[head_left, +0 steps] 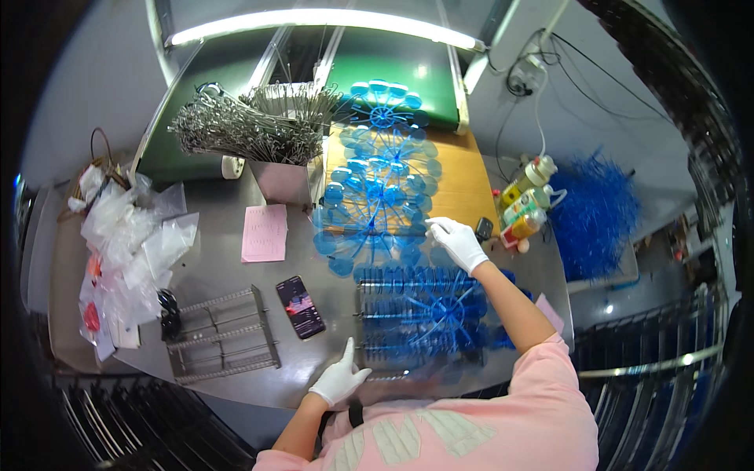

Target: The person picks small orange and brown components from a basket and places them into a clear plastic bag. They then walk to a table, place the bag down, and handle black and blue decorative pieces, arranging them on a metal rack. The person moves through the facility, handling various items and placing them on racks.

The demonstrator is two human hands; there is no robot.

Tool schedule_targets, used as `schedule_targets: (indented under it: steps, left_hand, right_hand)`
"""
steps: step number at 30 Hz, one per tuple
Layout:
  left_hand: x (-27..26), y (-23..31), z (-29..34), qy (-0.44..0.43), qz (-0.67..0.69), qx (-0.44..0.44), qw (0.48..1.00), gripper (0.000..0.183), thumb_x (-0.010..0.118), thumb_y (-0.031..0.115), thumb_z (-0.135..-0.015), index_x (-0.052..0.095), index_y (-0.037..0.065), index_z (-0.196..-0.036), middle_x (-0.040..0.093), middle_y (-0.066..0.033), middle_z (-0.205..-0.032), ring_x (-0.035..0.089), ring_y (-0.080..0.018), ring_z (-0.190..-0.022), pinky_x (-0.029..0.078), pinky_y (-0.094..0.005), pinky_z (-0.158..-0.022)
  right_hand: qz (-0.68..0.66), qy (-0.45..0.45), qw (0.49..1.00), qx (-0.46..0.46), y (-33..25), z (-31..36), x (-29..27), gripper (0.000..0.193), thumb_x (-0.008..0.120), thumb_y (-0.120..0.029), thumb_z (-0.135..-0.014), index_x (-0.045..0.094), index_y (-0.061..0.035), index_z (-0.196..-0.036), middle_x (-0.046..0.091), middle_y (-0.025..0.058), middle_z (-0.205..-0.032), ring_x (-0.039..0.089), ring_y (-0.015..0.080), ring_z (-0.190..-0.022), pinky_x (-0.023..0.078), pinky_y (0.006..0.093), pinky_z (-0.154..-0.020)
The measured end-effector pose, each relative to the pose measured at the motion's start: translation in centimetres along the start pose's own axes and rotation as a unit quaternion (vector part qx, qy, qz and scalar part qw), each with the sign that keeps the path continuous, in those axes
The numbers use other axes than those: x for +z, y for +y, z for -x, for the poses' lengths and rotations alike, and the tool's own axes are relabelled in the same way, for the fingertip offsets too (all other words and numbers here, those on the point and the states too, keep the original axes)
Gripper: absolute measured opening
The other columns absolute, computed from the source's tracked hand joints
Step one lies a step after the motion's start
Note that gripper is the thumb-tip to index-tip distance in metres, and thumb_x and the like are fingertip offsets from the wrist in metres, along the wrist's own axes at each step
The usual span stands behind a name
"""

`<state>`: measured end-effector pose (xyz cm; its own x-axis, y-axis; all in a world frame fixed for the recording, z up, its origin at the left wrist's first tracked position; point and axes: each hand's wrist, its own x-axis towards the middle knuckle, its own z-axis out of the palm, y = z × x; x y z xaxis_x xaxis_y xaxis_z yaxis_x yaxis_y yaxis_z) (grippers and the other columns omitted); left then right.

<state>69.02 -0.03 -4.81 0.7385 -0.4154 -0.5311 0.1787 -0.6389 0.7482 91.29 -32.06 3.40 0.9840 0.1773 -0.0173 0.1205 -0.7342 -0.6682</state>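
My left hand (339, 380), in a white glove, is at the table's front edge with its index finger stretched out and its thumb apart. It is beside the left end of a rack packed with blue translucent plastic pieces (420, 318) and appears to hold nothing. Farther up on the right is my right hand (459, 243), also white-gloved, its fingers apart and pointing left. Its fingertips are close to a pile of blue spoked plastic wheels (377, 206) with round discs at their rims; I cannot tell whether they touch. No object shows in that hand.
A lit phone (300, 307) lies between the packed rack and a bare wire rack (221, 336). Behind are a pink sheet (265, 234) and a bin of metal hooks (281, 182). Plastic bags (133, 243) cover the left; bottles (528, 208) and blue strands (594, 212) are right.
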Motion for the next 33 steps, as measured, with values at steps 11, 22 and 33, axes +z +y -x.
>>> schedule_targets:
  steps: [11,22,33]
  left_hand:
    - [4.6,0.2,-0.8,0.217,-0.076,0.028,0.973,0.073,0.061,0.014,-0.084,0.033,-0.002,-0.150,0.066,-0.0275,-0.098,0.065,-0.0432,-0.091,0.052,-0.0499,-0.085]
    - [5.3,-0.6,0.4,0.258,0.063,-0.009,0.964,0.065,0.063,0.007,-0.078,0.049,-0.002,-0.141,0.068,-0.0263,-0.110,0.067,-0.0407,-0.096,0.051,-0.0446,-0.092]
    - [4.5,0.8,-0.1,0.253,0.120,-0.031,0.960,0.041,0.058,0.013,-0.094,0.055,-0.002,-0.132,0.066,-0.0181,-0.120,0.061,-0.0397,-0.110,0.050,-0.0452,-0.096]
  right_hand:
    - [0.213,0.022,0.976,0.032,10.4,-23.1,4.6,0.056,0.058,-0.028,-0.086,0.051,-0.0101,-0.139,0.063,0.0220,-0.125,0.060,0.0376,-0.115,0.048,0.0462,-0.095]
    - [0.188,0.253,0.942,-0.117,10.6,-24.1,7.0,0.063,0.066,-0.013,-0.081,0.053,-0.0228,-0.142,0.061,0.0145,-0.101,0.060,0.0329,-0.099,0.049,0.0455,-0.089]
    - [0.281,0.135,0.948,-0.063,8.9,-35.7,4.4,0.060,0.042,-0.009,-0.096,0.029,-0.0161,-0.154,0.055,0.0261,-0.117,0.061,0.0418,-0.108,0.050,0.0487,-0.093]
